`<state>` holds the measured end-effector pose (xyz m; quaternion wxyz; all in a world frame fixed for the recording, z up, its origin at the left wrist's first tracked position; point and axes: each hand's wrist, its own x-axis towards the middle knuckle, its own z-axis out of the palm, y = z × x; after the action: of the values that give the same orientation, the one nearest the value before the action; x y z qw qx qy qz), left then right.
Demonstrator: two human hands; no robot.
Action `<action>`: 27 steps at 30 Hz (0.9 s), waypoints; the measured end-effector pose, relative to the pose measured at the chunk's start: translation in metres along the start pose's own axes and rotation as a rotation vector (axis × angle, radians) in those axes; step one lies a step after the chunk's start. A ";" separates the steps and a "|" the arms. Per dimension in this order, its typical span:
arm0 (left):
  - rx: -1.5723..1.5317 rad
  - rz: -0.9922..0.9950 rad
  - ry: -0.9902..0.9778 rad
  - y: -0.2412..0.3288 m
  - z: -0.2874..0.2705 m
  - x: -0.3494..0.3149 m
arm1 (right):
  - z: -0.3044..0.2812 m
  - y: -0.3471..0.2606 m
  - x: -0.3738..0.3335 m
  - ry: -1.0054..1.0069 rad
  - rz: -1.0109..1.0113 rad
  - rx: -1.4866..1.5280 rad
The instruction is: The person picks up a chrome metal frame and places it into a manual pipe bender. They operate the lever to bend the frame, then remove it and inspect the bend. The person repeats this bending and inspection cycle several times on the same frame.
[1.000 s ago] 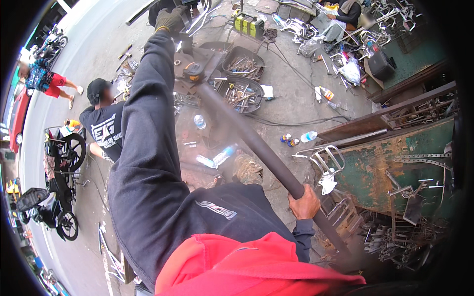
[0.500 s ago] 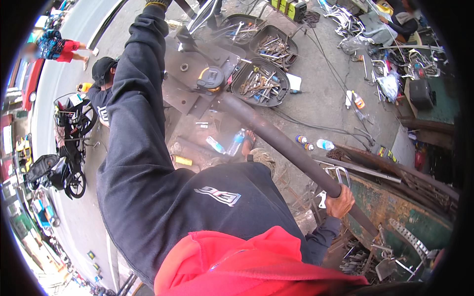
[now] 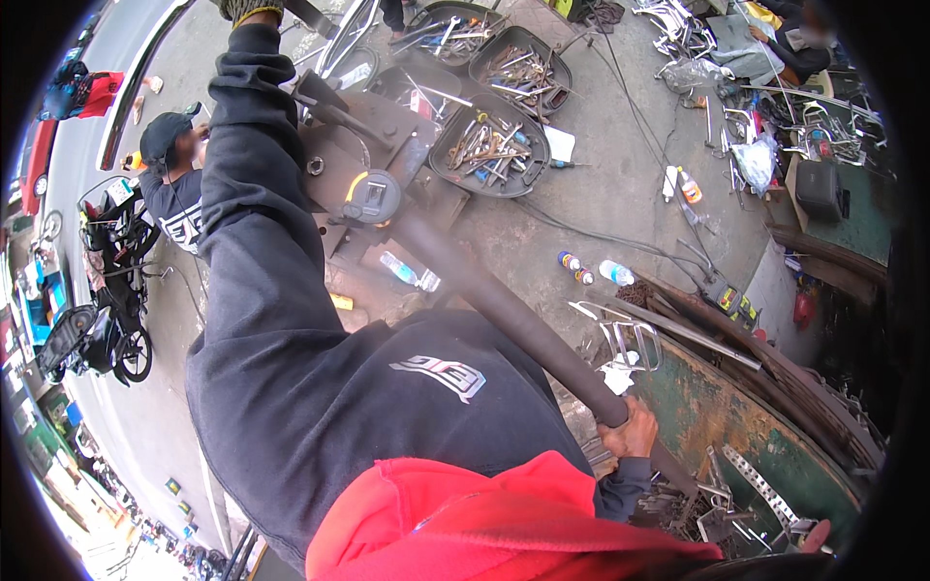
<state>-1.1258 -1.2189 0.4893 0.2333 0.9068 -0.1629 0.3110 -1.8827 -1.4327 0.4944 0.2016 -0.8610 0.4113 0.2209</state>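
Observation:
My bare right hand point(image 3: 632, 429) is wrapped round a long dark metal pipe point(image 3: 518, 315), near its lower right end. From there the pipe slants up and left past my torso to a dark metal work plate point(image 3: 387, 126). Where pipe and plate meet rests a black and yellow tape measure point(image 3: 372, 197). My left arm stretches to the top edge. There my left hand point(image 3: 250, 10), in a knitted glove, is mostly cut off, its fingers hidden. A dark metal bar point(image 3: 310, 17) runs close beside it.
Open black cases of hand tools point(image 3: 496, 160) lie beyond the plate. A person in a dark cap point(image 3: 172, 145) is close to my left arm, near a parked motorcycle point(image 3: 116, 290). Water bottles point(image 3: 409, 269), cables and scrap metal point(image 3: 814, 358) lie about; another person point(image 3: 799, 48) sits far right.
My right hand and the pipe have come left and nearer my body. In the picture, the plate and tape measure sit lower and further left. The whole view has shifted a little too.

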 end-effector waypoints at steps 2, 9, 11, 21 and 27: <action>-0.187 0.003 0.036 -0.001 0.005 0.004 | -0.015 -0.003 0.001 -0.016 0.027 0.016; -0.515 0.063 0.034 -0.006 0.020 0.025 | -0.019 0.002 0.018 0.111 -0.064 -0.067; -0.661 0.086 0.032 -0.007 0.024 0.036 | -0.012 0.002 0.020 0.113 -0.059 -0.055; -0.833 0.037 0.023 -0.002 0.043 0.073 | 0.001 0.001 0.033 0.063 -0.006 -0.155; -0.961 -0.017 0.035 -0.001 0.022 0.076 | -0.005 -0.009 0.038 -0.064 -0.039 -0.235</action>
<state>-1.0573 -1.2410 0.5219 0.6313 0.6921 -0.2769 0.2140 -1.8525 -1.4535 0.4788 0.1164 -0.8791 0.3592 0.2909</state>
